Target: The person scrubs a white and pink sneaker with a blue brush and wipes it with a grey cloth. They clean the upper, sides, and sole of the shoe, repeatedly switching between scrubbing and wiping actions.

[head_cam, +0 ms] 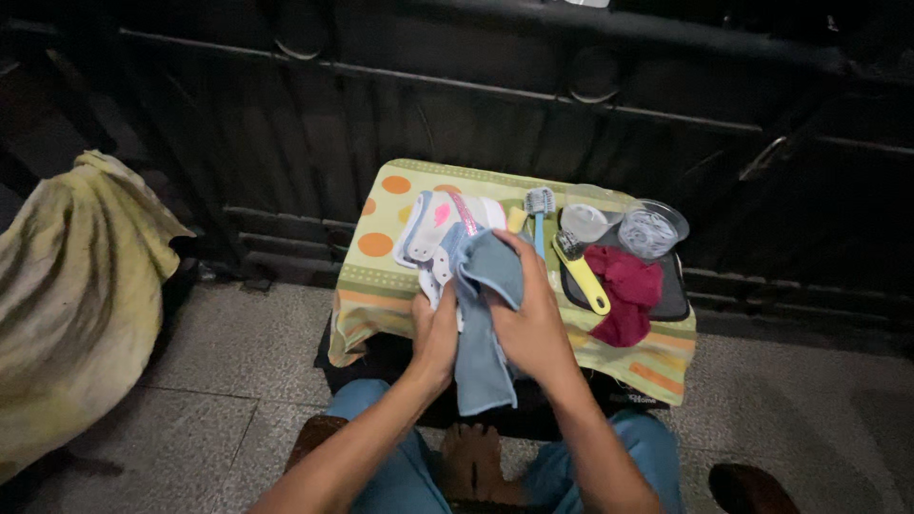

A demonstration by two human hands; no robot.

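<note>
My left hand (436, 335) grips the near end of a white shoe (440, 228) with pink and blue trim, which lies on a small table covered by a yellow-green cloth with orange dots (381, 257). My right hand (526, 319) presses a light blue cloth (486, 333) against the shoe; the cloth hangs down toward my knees. Part of the shoe is hidden under the cloth and my hands.
A dark tray (672, 303) at the table's right holds a red rag (628, 290), a yellow-handled brush (583, 276), a white cup (583, 222) and a clear bowl (651, 228). A blue-handled brush (539, 214) lies beside the shoe. A yellowish cloth (67, 295) is heaped at left. A dark metal gate stands behind.
</note>
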